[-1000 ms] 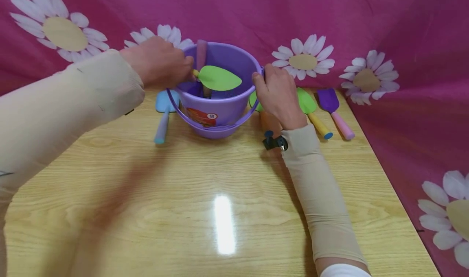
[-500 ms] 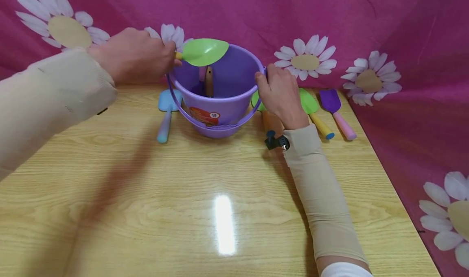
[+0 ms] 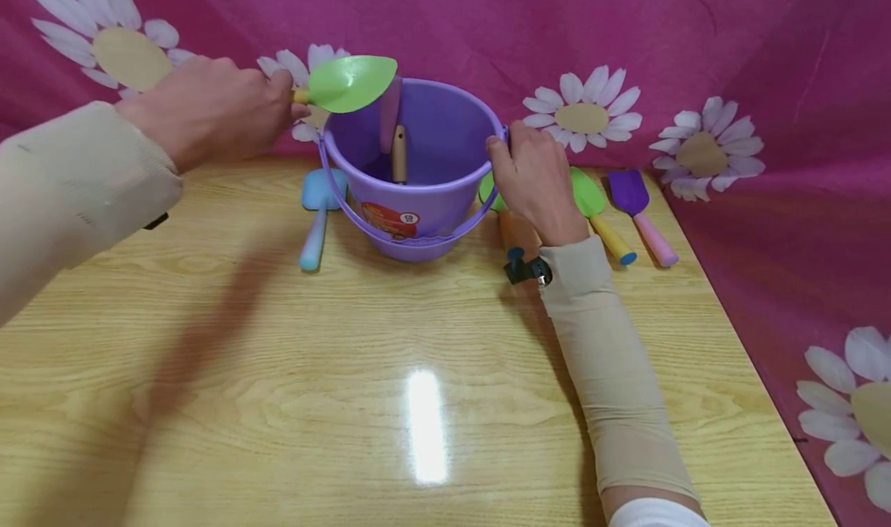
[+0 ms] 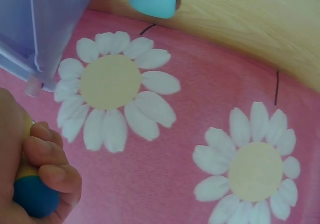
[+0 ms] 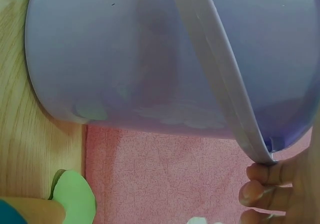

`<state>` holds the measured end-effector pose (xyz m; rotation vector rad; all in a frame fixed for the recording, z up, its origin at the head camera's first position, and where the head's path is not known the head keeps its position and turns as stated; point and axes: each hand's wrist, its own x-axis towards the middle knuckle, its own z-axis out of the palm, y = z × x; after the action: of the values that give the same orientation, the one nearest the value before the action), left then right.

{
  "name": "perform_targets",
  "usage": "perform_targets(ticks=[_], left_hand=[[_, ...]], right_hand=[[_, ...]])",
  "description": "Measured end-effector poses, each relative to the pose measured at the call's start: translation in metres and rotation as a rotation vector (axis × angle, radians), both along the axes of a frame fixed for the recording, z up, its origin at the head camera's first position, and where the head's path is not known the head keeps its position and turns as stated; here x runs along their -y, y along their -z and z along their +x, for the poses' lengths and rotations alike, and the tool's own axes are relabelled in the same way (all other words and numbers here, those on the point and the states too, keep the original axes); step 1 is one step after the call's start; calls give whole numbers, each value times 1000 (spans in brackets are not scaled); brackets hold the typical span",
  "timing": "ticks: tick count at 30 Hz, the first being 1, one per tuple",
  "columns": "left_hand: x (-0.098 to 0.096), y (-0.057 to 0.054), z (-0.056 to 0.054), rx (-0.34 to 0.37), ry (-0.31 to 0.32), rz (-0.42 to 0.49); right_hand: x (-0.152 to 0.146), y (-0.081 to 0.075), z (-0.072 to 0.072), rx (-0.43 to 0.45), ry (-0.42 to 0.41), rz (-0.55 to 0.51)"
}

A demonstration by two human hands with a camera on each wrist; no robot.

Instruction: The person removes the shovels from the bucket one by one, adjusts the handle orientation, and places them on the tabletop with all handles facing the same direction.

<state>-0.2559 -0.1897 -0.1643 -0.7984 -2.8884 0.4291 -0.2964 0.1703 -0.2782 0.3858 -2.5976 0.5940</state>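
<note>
Head view: left grip (image 3: 209, 111) holds raised green trowel (image 3: 351, 84), judged light, stiff, best held by handle (image 3: 301, 96); right grip (image 3: 536, 180) grasps bucket (image 3: 426, 203) rim.

Pink cloth (image 3: 459, 24) with white daisies (image 3: 581, 117) behind a wood-grain tabletop (image 3: 313, 403) — a bright glare (image 3: 426, 426) on it.

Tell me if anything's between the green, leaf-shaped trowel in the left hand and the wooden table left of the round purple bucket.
Partly: a light blue, square-bladed shovel lies on the wooden table just left of the round purple bucket. Farther left, nothing visible blocks the green, leaf-shaped trowel.
</note>
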Motion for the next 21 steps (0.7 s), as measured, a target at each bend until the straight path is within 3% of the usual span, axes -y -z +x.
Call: perform_targets(ticks=[10,21], left_hand=[[19,14,5,-20,-47,46],[35,32,12,29,-177,129]], right_hand=[[-3,1,0,-21,0,4],[-4,0,3,-14,-6,-5]])
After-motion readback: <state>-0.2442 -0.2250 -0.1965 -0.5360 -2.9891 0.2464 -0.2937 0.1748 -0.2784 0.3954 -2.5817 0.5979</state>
